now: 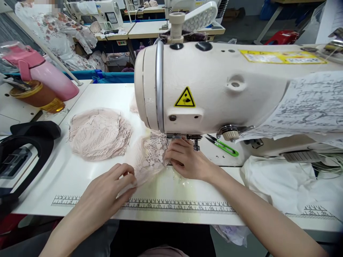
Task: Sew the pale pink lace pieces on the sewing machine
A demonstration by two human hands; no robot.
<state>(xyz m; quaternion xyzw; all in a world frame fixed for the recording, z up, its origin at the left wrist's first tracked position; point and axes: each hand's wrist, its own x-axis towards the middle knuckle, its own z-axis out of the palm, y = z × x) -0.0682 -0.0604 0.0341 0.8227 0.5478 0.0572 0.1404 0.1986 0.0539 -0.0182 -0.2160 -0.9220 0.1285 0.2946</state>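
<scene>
A cream sewing machine (214, 85) fills the middle of the view. Under its presser foot lies a piece of pale pink lace (151, 153). My right hand (187, 160) rests on the lace just in front of the needle, fingers curled and pressed down on the fabric. My left hand (107, 194) pinches the near left edge of the same lace piece between thumb and fingers, close to the printed ruler (177, 206) on the table's front edge.
A stack of pink lace pieces (99, 134) lies to the left. Green thread snips (223, 145) sit right of the needle. A pink bottle (45, 73), a brown jar (37, 95), a black holder (24, 153), white cloth (289, 185). Another person (61, 32) sits at the far left.
</scene>
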